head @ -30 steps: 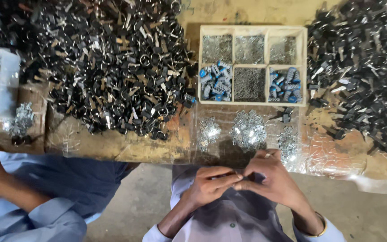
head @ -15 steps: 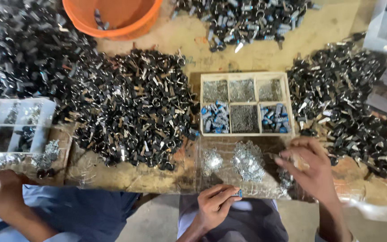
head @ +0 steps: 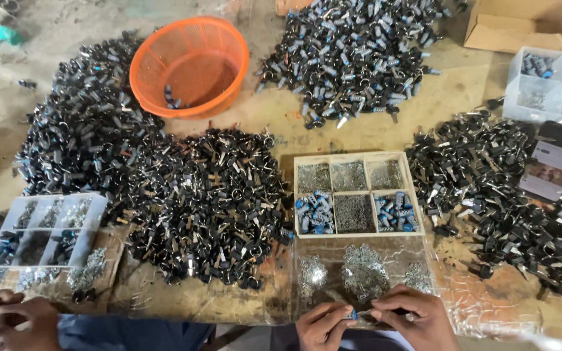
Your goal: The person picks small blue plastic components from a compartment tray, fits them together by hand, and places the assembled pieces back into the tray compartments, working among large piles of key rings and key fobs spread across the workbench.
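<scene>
At the bottom edge of the head view, my left hand [head: 323, 326] and my right hand [head: 412, 317] meet over a small blue and metal part [head: 352, 314], pinched between the fingertips of both. Just beyond them lie small heaps of silver rings [head: 363, 270] on a clear plastic sheet [head: 437, 260]. Behind that stands a beige divided tray [head: 354, 156] with blue caps and small metal pieces in its compartments.
Big piles of black keys [head: 209, 201] cover the table, more at right [head: 508, 188] and at the back [head: 352, 52]. An orange basket [head: 190, 65], two clear compartment boxes [head: 40, 227] [head: 548, 84], a phone [head: 554, 159], a cardboard box [head: 521, 23]. Another person's hands [head: 8, 318] at bottom left.
The view has tilted up, showing more of the table. My right hand came back from the ring heaps to join my left hand on the small part.
</scene>
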Available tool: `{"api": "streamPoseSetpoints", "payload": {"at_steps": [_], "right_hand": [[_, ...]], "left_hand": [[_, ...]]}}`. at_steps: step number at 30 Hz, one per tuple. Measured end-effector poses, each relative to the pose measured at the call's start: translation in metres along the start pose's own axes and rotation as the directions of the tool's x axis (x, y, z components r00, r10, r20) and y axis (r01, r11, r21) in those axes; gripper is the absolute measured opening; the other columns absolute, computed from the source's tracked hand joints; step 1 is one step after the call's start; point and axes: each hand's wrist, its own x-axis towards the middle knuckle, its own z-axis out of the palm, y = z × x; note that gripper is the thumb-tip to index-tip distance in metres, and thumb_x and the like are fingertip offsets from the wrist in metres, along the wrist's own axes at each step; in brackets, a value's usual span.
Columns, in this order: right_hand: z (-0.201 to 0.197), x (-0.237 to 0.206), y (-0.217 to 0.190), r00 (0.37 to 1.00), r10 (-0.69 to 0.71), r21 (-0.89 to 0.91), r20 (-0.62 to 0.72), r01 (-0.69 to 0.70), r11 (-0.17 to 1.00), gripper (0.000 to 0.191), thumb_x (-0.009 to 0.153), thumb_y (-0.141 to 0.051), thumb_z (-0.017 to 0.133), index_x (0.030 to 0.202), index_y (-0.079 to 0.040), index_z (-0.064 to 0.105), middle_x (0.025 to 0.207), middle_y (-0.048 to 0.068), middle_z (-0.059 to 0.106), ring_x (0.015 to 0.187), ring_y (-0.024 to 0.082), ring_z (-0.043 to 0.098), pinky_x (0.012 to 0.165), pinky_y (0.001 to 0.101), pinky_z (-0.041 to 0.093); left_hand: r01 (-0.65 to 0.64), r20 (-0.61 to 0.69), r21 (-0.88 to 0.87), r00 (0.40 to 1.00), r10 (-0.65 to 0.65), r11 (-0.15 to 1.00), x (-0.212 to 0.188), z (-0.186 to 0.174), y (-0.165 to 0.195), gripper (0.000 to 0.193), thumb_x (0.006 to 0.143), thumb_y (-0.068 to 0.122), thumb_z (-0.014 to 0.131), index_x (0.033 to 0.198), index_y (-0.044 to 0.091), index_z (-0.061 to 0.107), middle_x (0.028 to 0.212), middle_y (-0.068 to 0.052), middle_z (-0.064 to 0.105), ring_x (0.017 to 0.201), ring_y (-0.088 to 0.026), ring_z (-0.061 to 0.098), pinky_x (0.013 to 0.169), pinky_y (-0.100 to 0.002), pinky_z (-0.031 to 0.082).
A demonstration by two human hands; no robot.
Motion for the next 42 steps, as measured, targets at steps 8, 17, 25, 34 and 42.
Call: {"api": "streamPoseSetpoints", "payload": {"at_steps": [8, 17, 25, 34, 42], "right_hand": [[0.007, -0.001, 0.005, 0.987, 0.147, -0.085, 0.071, -0.141, 0.986, 0.022, 0.065, -0.003, 0.092, 0.086, -0.011, 0.089, 0.078, 0.004, 0.083, 0.066, 0.014, 0.079, 0.063, 0.0305, 0.059], [0.027, -0.003, 0.020, 0.987, 0.128, 0.131, 0.094, -0.140, 0.982, 0.014, 0.067, 0.000, 0.092, 0.078, -0.005, 0.086, 0.072, 0.011, 0.080, 0.058, 0.018, 0.075, 0.050, 0.0311, 0.056], [-0.078, 0.026, -0.020, 0.858, 0.157, -0.404, 0.489, 0.063, 0.912, 0.012, 0.093, -0.021, 0.073, 0.085, -0.013, 0.078, 0.089, 0.002, 0.083, 0.078, 0.015, 0.078, 0.073, 0.0314, 0.062], [-0.106, 0.074, -0.038, 0.961, 0.031, -0.830, -0.276, -0.255, 0.497, 0.027, 0.093, -0.041, 0.070, 0.113, -0.023, 0.077, 0.128, -0.004, 0.075, 0.059, 0.018, 0.076, 0.055, 0.0307, 0.054], [-0.148, 0.036, 0.003, 0.957, -0.074, -0.953, -0.280, -0.268, 0.139, 0.027, 0.092, -0.037, 0.066, 0.116, -0.027, 0.076, 0.121, -0.001, 0.071, 0.102, 0.030, 0.069, 0.085, 0.0368, 0.058]], "left_hand": [[0.043, 0.010, 0.045, 0.999, -0.044, 0.998, -0.005, 0.006, -0.014, 0.019, 0.090, -0.005, 0.077, 0.108, -0.001, 0.079, 0.100, -0.023, 0.078, 0.091, -0.030, 0.083, 0.075, -0.039, 0.069], [-0.001, 0.187, 0.012, 0.982, -0.002, 1.000, -0.002, 0.001, -0.016, 0.020, 0.104, 0.006, 0.068, 0.120, -0.004, 0.072, 0.110, -0.026, 0.074, 0.100, -0.036, 0.081, 0.080, -0.044, 0.067], [-0.004, 0.002, 0.179, 1.000, 0.004, 0.984, -0.004, 0.011, -0.010, 0.022, 0.091, 0.019, 0.087, 0.103, 0.005, 0.076, 0.089, -0.015, 0.083, 0.084, -0.027, 0.087, 0.079, -0.042, 0.073], [-0.118, 0.023, 0.034, 0.993, 0.118, 0.992, -0.001, 0.014, -0.018, 0.039, 0.086, 0.009, 0.092, 0.119, 0.005, 0.071, 0.089, -0.014, 0.083, 0.085, -0.026, 0.085, 0.081, -0.041, 0.073], [-0.217, 0.131, -0.027, 0.967, 0.218, 0.976, 0.013, 0.002, -0.011, 0.025, 0.097, 0.009, 0.084, 0.117, 0.002, 0.072, 0.088, -0.013, 0.081, 0.079, -0.023, 0.084, 0.072, -0.040, 0.070]]}}
